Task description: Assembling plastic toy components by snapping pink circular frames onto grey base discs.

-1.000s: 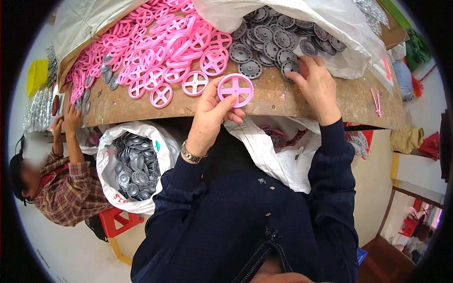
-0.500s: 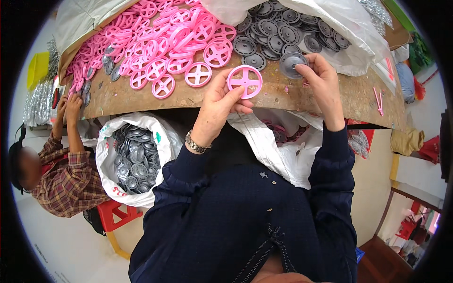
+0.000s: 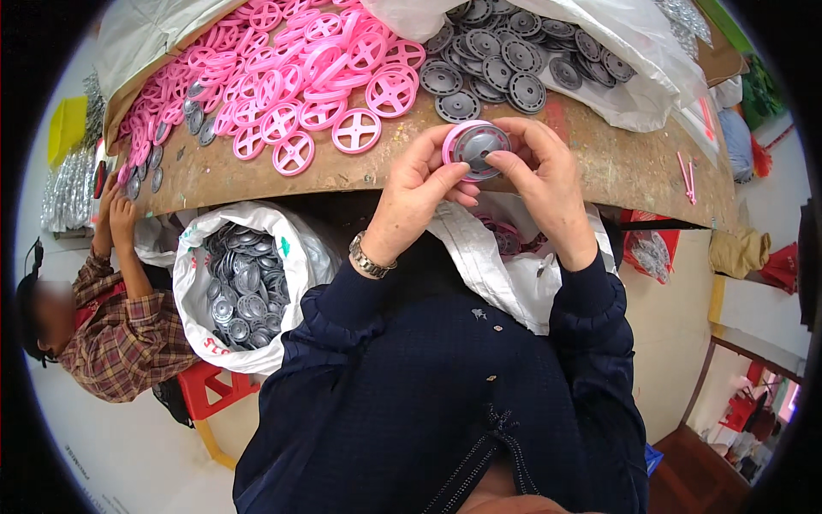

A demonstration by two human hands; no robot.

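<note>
Both my hands meet above the table's near edge. My left hand (image 3: 425, 184) grips a pink plastic wheel ring (image 3: 447, 147) by its left side, thumb at the front. Against the ring's face lies a grey plastic wheel disc (image 3: 481, 147), pinched by my right hand (image 3: 541, 176) with the thumb near its centre. The disc covers most of the ring, so only a pink rim shows at the left. Whether the two are locked together I cannot tell. Beyond my hands lie a heap of pink wheel rings (image 3: 356, 130) and a pile of grey discs (image 3: 502, 74).
A white sack (image 3: 190, 295) of grey discs stands left below the table (image 3: 377, 168). Another white sack (image 3: 514, 291) with pink pieces sits by my lap. At far left a person (image 3: 128, 343) handles parts. Thin pink sticks (image 3: 687, 178) lie on the right.
My right hand has moved left and down, bringing the grey disc onto the pink ring. The left hand has shifted slightly right. The other person's hands have moved slightly at the table edge.
</note>
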